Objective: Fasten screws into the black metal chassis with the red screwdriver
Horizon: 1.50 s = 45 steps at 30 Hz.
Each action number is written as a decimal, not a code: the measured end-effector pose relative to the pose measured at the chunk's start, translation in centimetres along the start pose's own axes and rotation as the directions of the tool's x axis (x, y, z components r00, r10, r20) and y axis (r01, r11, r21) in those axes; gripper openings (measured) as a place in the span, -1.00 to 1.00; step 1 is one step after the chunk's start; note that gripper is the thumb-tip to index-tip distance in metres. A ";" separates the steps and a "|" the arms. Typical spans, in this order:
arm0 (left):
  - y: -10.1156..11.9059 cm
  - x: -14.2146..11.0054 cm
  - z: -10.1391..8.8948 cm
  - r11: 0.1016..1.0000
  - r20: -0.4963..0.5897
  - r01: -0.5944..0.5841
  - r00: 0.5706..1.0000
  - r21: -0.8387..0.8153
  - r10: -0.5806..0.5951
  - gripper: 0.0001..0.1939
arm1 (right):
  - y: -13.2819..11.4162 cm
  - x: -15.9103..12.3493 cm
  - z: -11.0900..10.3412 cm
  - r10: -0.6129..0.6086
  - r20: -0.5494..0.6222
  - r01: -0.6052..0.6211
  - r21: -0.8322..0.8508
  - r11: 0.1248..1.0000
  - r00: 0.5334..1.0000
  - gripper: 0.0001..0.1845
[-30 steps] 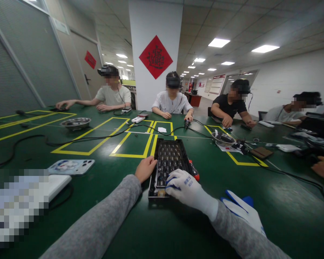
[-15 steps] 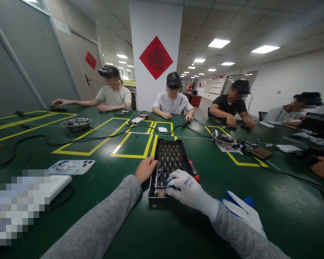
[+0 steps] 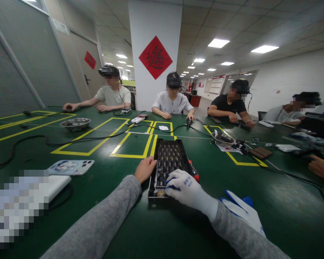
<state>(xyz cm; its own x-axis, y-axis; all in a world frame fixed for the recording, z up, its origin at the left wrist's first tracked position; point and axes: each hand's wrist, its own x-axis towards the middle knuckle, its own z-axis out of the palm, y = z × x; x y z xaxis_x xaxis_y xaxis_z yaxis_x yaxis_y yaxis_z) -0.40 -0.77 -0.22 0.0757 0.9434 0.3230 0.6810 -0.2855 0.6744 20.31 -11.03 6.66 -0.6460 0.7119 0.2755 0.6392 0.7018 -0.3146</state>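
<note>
A black screwdriver bit case (image 3: 169, 154) lies open in front of me, with rows of metal bits standing in it. My left hand (image 3: 145, 169), bare, has its fingers closed at the case's left edge. My right hand (image 3: 185, 187), in a white and blue work glove, rests over the near right corner with curled fingers; what they hold, if anything, is hidden. Just beyond that hand, a red and black screwdriver handle (image 3: 194, 171) pokes out along the right side of the case.
A spare glove (image 3: 244, 212) lies beside my right forearm. To the left are a phone (image 3: 71, 167) and a white box (image 3: 59, 185), partly blurred. Metal bowls (image 3: 75, 123) and black cables (image 3: 97, 138) lie farther off. Several co-workers sit around the green table.
My hands and the bit case stay nearly still. The far-left co-worker's outstretched hand has moved right. The middle co-worker's dark tool has tilted more upright, and the hand at the right edge has shifted.
</note>
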 end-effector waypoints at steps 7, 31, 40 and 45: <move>0.0 0.0 0.0 1.000 0.003 -0.003 1.000 -0.008 0.003 -0.68 | 0.0 -0.1 0.1 0.004 -0.019 -0.004 0.003 1.000 1.000 -0.73; 0.4 -0.3 -0.3 0.999 -0.070 -0.042 0.997 -0.012 0.041 -0.74 | 0.1 -0.7 -0.2 0.135 -0.193 -0.080 0.270 0.960 0.972 -0.48; 1.0 -0.5 -0.7 0.993 -0.067 -0.098 0.993 -0.057 0.094 -0.87 | 4.8 1.2 -3.8 0.260 -0.271 -0.270 0.000 0.963 0.927 -0.67; 0.7 -0.4 -0.6 0.992 -0.034 -0.095 0.995 -0.078 0.092 -0.82 | 9.4 -0.3 -3.9 0.244 -0.016 -0.237 -0.306 0.922 0.970 -0.67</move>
<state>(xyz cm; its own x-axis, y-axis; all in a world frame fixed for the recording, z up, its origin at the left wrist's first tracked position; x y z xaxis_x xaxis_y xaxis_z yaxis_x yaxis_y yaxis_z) -0.35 -1.41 0.54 0.1130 0.9067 0.4064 0.6122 -0.3857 0.6902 28.14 -4.56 7.14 -0.4637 0.8619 0.2050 0.8701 0.4867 -0.0777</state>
